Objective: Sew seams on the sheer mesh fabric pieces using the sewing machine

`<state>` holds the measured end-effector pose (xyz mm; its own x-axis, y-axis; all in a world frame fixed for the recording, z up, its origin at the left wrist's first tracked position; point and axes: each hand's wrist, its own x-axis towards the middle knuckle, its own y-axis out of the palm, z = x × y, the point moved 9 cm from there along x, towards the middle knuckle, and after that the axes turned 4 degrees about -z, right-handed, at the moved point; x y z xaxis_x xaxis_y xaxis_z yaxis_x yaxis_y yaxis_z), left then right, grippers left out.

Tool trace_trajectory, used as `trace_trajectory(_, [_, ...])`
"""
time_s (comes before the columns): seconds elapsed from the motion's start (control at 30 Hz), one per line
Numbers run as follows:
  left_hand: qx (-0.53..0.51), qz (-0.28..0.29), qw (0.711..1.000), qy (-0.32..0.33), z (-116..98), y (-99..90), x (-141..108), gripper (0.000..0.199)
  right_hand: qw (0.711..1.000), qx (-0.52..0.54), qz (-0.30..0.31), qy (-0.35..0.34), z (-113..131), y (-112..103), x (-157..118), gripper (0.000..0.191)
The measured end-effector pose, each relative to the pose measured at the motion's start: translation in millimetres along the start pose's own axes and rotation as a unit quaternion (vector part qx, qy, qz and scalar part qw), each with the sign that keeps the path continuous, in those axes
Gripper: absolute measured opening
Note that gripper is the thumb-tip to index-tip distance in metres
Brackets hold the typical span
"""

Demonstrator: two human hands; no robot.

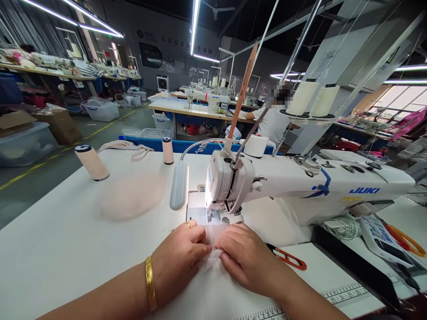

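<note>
A white JUKI sewing machine (283, 178) stands across the table, its lit needle area just beyond my fingers. Between my two hands lies a piece of thin, sheer white fabric (213, 235), partly hidden by my fingers. My left hand (182, 258), with a gold bracelet and a ring, is closed on the fabric's left side. From the other side my right hand (247, 258) pinches it, close to the needle plate. Under the right forearm's far side, orange-handled thread snips (290, 258) lie on the table.
Left of the machine are a sheer beige fabric piece (133, 198), a thread cone (91, 163) and a grey lamp (179, 186). At right lie a black tray-like object (353, 266), a coiled cable (342, 227) and orange scissors (408, 240). A person (271, 122) sits beyond.
</note>
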<state>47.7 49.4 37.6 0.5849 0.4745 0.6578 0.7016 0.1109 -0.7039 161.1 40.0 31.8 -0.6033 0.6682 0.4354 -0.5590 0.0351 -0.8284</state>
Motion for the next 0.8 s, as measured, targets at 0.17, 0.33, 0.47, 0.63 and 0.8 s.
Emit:
trace_trajectory(0.17, [0.012,-0.011,1.000,0.008,1,-0.9,3,0.030,1.000,-0.016,0.001,0.007,-4,0,0,0.012])
trace_trajectory(0.33, [0.038,-0.012,0.999,0.012,8,1.7,6,0.029,0.999,-0.029,-0.009,0.022,-13,5,-1,0.012])
trace_trajectory(0.47, [0.055,0.000,0.998,0.008,15,5.1,8,0.031,0.998,-0.051,-0.016,0.031,-21,10,-1,0.014])
trace_trajectory(0.63, [0.059,0.014,0.998,0.000,22,6.9,11,0.031,0.998,-0.064,-0.013,0.023,-20,11,5,0.028])
trace_trajectory(0.8, [0.032,0.029,0.999,0.004,14,4.6,6,0.032,0.997,-0.073,0.007,0.001,-13,12,5,0.026])
